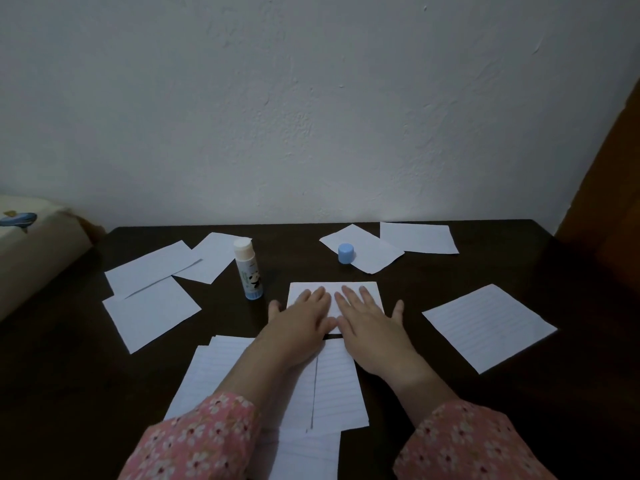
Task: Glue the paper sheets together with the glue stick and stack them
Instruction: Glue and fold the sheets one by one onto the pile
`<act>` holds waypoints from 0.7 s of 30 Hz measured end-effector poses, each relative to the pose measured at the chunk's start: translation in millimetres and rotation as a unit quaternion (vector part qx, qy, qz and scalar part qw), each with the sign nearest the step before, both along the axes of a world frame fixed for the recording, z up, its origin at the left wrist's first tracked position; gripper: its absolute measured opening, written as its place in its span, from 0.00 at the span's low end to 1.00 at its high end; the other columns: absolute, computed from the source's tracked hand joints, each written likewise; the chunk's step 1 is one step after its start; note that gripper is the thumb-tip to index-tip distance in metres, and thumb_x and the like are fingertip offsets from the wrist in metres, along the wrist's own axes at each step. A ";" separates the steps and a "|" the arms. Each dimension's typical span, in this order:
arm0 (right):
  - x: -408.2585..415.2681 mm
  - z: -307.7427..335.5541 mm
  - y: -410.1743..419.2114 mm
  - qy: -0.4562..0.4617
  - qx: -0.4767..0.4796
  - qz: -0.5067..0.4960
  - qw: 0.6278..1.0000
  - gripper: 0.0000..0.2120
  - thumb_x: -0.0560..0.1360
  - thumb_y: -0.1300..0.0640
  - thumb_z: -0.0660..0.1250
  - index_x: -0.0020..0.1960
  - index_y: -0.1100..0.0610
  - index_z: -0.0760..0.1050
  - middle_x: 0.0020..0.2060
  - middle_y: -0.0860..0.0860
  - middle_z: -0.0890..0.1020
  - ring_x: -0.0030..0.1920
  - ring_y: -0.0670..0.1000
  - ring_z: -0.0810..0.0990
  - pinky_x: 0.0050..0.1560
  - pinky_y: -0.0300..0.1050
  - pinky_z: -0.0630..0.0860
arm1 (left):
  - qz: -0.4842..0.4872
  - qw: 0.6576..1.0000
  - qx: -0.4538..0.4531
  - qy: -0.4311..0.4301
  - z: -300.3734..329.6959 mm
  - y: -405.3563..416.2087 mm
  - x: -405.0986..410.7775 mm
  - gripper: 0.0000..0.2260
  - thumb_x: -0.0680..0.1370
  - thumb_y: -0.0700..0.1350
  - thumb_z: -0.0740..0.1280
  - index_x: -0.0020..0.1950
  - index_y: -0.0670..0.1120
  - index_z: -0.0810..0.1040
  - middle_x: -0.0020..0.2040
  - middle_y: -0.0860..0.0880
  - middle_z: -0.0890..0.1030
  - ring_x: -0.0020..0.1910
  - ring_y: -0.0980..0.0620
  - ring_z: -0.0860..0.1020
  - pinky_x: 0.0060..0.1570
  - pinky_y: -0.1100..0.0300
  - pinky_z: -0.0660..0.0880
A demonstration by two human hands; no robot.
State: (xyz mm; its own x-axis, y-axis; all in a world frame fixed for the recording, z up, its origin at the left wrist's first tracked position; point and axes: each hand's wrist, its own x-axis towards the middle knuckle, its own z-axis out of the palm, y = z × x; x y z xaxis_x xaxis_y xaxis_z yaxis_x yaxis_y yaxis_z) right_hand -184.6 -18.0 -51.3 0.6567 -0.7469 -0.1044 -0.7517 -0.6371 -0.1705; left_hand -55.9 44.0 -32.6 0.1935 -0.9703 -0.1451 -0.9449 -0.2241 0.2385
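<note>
1. Left hand [304,315] and right hand [372,322]: side by side, almost touching at the forefingers; both flat, fingers straight, pressing down on one lined sheet [349,289] on the dark table [571,271]; neither hand grips anything.
2. Pressed sheet: lies square under both palms; whether a second sheet sits glued beneath it cannot be told; judged to be a join being smoothed down.
3. Glue stick [247,268]: upright, uncapped, just beyond and left of the left hand; apart from it.
4. Blue cap [346,253]: off the stick, beyond the fingertips of the right hand, standing on a loose sheet [375,252].
5. Loose sheets, left of the left hand [152,313]: three, overlapping, unstacked.
6. Loose sheets, right of the right hand: one near [488,327]; one far, beyond the cap [419,237].
7. Sheets under the forearms [337,382]: several, overlapping, nearest the person.
8. Progress, as a judgement: early to middle; at most one join pressed; most sheets remain unglued and scattered; no finished stack evident.
</note>
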 end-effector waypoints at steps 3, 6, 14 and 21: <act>-0.9 -1.8 1.4 0.022 0.012 -0.018 1.000 0.26 0.83 0.46 0.42 0.78 0.45 0.37 0.78 0.46 0.39 0.77 0.49 0.36 0.69 0.71 0.37 | -0.008 0.999 0.040 0.006 -2.9 1.8 8.2 0.25 0.83 0.55 0.52 0.78 0.55 0.49 0.79 0.57 0.46 0.77 0.56 0.45 0.70 0.36 0.41; -5.5 0.5 -1.2 0.022 0.031 -0.045 0.998 0.29 0.82 0.42 0.43 0.78 0.47 0.37 0.78 0.46 0.38 0.77 0.48 0.36 0.69 0.70 0.35 | 0.019 0.998 0.051 0.021 0.3 5.0 20.0 0.27 0.82 0.56 0.53 0.79 0.55 0.48 0.78 0.58 0.45 0.77 0.57 0.44 0.71 0.36 0.41; -11.5 -0.3 -2.5 0.020 0.021 -0.086 0.996 0.36 0.80 0.36 0.45 0.79 0.53 0.37 0.78 0.49 0.38 0.77 0.49 0.37 0.68 0.70 0.33 | 0.047 0.996 0.070 0.012 1.0 8.6 25.2 0.27 0.83 0.54 0.53 0.79 0.51 0.45 0.79 0.55 0.44 0.77 0.56 0.43 0.72 0.38 0.41; -4.8 1.0 -4.8 0.008 0.019 -0.130 0.991 0.42 0.75 0.29 0.50 0.79 0.52 0.45 0.79 0.52 0.45 0.78 0.56 0.39 0.68 0.72 0.35 | 0.121 0.981 -0.122 0.092 1.2 27.4 23.8 0.13 0.81 0.53 0.59 0.63 0.53 0.73 0.66 0.52 0.74 0.60 0.56 0.71 0.67 0.49 0.62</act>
State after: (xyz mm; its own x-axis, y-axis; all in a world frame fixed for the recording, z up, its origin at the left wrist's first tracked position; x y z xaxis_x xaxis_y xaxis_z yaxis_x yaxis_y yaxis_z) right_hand -189.5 -22.8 -50.3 0.4407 -0.8861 -0.1433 -0.8923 -0.4151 -0.1776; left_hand -32.2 71.4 -31.4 0.4143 -0.9096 0.0322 -0.8077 -0.3511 0.4737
